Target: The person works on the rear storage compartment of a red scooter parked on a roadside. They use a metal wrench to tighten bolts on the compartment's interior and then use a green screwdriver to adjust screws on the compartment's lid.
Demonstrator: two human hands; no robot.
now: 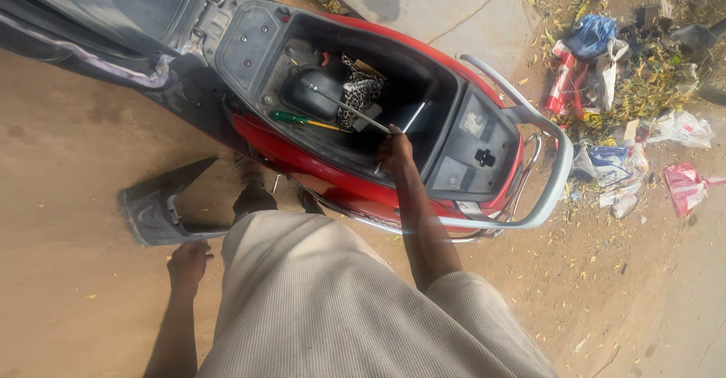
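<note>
Long wrench gripped in a red scooter's open under-seat tub.

Nearest, the left hand [187, 264] is hung loosely at the side with its fingers curled, nothing held, just beside a grey panel [160, 205] laid on the dirt. Farther out, the right hand [394, 153] is closed around the end of a long metal wrench [346, 106], which is reached slantwise into the tub [423, 83] of the scooter [318, 170]. A green screwdriver [299, 120] is seen lying on the tub's near edge, near a spotted cloth [361, 90]. Beyond, a grey grab rail [556, 174] is set at the tail, and litter [620, 83] is scattered on the ground.
</note>
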